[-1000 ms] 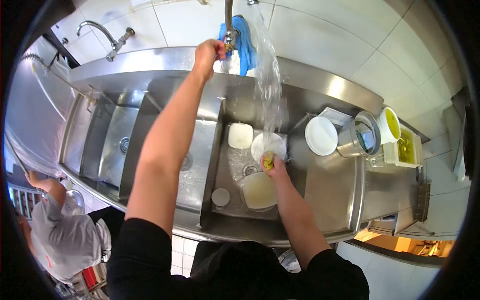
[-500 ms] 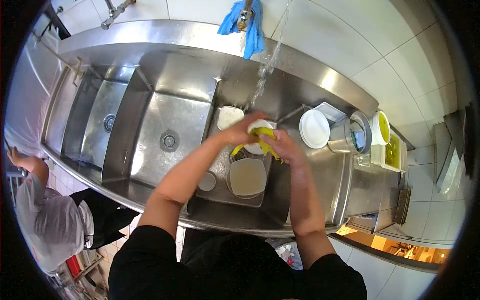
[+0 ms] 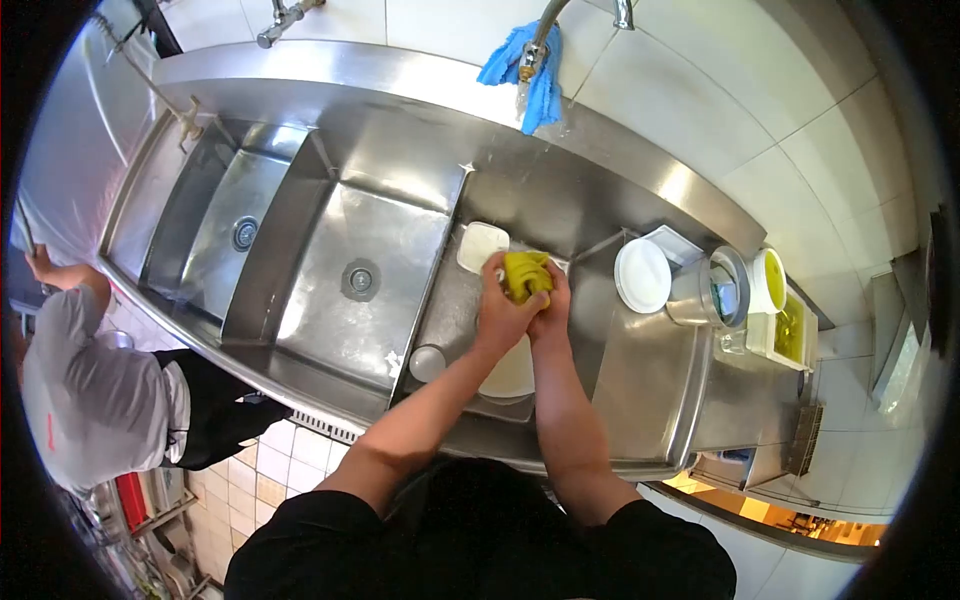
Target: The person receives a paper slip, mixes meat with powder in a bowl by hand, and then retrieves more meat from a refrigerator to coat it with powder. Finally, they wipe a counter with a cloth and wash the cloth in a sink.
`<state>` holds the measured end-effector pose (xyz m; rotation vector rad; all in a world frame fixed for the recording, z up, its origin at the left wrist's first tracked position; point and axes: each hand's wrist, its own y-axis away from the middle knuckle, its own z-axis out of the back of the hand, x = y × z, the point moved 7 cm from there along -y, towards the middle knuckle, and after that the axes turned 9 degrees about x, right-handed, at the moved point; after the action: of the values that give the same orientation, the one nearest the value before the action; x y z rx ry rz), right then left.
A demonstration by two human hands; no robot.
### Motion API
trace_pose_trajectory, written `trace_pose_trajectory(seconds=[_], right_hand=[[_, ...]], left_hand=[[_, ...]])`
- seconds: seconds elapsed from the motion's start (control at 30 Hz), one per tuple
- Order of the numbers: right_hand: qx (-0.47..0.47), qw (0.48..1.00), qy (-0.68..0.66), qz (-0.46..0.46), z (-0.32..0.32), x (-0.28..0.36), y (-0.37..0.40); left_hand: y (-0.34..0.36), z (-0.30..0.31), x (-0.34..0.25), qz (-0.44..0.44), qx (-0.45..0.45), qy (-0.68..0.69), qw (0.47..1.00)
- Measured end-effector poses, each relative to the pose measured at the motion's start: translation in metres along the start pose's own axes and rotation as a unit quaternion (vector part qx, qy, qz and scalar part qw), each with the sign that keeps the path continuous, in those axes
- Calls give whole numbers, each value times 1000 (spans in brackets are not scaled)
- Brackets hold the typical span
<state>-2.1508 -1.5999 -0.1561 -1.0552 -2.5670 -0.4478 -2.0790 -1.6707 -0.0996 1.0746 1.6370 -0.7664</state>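
The fingers of the left hand [image 3: 497, 310] curl tightly around a yellow cloth [image 3: 525, 272], and the fingers of the right hand [image 3: 552, 305] close on the same cloth from the right, so it sits bunched between the two hands, which press together. The cloth is held above the rightmost basin [image 3: 455, 300] of a long steel sink.

Just beyond the cloth, on the far side, lies a square white dish [image 3: 481, 246]. Under the wrists, on the near side, rests a round pale plate [image 3: 510, 378], partly hidden by the forearms. To its left sits a small round lid [image 3: 427, 363].

Right of the hands, on the steel counter [image 3: 650, 380], stand a white plate [image 3: 642, 275], a metal canister [image 3: 712, 290] and, farther right, a yellow tub [image 3: 768, 280].

Left of the hands are two more basins, the middle basin [image 3: 360, 280] and the left basin [image 3: 244, 235], each with a drain. On the far wall a blue rag [image 3: 530, 70] hangs over a tap [image 3: 548, 18].

At the far left stands another person in a grey shirt [image 3: 90, 390].
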Motion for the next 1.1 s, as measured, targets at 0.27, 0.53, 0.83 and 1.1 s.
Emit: trace_pose_trajectory(seconds=[0.27,0.53,0.83,1.1], right_hand=[[-94,972,145,159,-46,10,-4],[11,972,163,168,-88,37,-3],[211,960,179,27,-126,18,9],[313,924,212,-60,-154,-1,50]], left_hand=[[2,22,3,-80,-130,-137,979],[-31,22,18,25,-85,53,995],[-5,17,4,307,123,144,933],[27,16,19,328,265,162,892]])
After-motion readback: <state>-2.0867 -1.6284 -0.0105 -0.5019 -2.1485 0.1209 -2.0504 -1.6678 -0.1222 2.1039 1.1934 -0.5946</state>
